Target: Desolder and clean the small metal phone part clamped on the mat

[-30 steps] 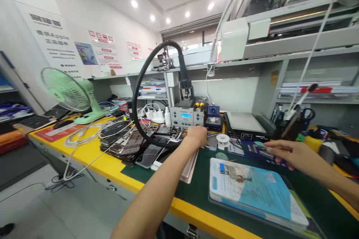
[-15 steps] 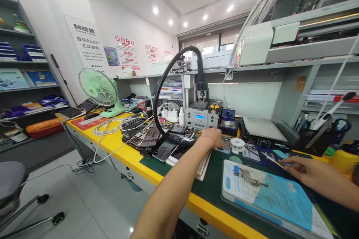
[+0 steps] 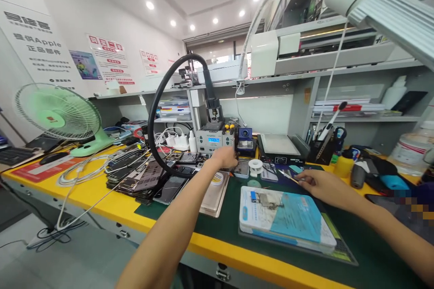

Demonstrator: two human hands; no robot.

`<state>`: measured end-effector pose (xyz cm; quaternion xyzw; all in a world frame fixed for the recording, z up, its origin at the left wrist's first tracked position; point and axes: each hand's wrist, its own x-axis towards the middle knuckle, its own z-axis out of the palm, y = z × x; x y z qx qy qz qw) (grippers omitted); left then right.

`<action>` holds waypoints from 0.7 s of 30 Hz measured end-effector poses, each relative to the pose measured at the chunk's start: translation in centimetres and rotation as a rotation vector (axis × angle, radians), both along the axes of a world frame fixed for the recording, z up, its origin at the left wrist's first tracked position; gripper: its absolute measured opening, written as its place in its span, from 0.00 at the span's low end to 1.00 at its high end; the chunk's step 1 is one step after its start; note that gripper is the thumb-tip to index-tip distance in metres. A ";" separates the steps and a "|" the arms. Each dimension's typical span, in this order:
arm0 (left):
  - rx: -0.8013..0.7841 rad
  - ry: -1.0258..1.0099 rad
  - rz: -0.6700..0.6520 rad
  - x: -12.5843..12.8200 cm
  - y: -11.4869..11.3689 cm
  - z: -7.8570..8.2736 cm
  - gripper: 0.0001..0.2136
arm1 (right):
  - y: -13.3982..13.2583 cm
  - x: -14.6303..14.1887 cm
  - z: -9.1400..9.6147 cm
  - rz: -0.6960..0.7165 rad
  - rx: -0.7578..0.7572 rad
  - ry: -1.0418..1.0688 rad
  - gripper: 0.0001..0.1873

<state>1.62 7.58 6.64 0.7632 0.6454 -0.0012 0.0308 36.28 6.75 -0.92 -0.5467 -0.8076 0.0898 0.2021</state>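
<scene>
Head view: shows a left hand (image 3: 223,158) near the centre of the frame, with curled fingers at the lower right corner of the hot-air rework station (image 3: 213,141); cannot tell whether pressing, turning or gripping anything there. Shows a right hand (image 3: 312,181) right of centre, with thumb and fingers pinched on a slim pointed tool (image 3: 288,176), perhaps tweezers. Compared with a second ago, shows the tool jutting clearly leftward from the right fingertips, probably meaning a fresh grip for the bench work; shows the left hand at the same corner of the station. Counting: two hands, one tool, one station with one black hose (image 3: 151,131), one white spool (image 3: 255,167), one blue-and-white plastic case (image 3: 301,219) at lower right with one small metal part (image 3: 269,201) on top, one green fan (image 3: 56,117) at left; cannot count the piled phones (image 3: 145,178), being too overlapped
</scene>
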 end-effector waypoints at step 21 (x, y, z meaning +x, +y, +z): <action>0.419 0.009 -0.370 6.5 -16.3 7.2 0.13 | -8.3 -6.6 3.3 0.319 0.843 0.303 0.16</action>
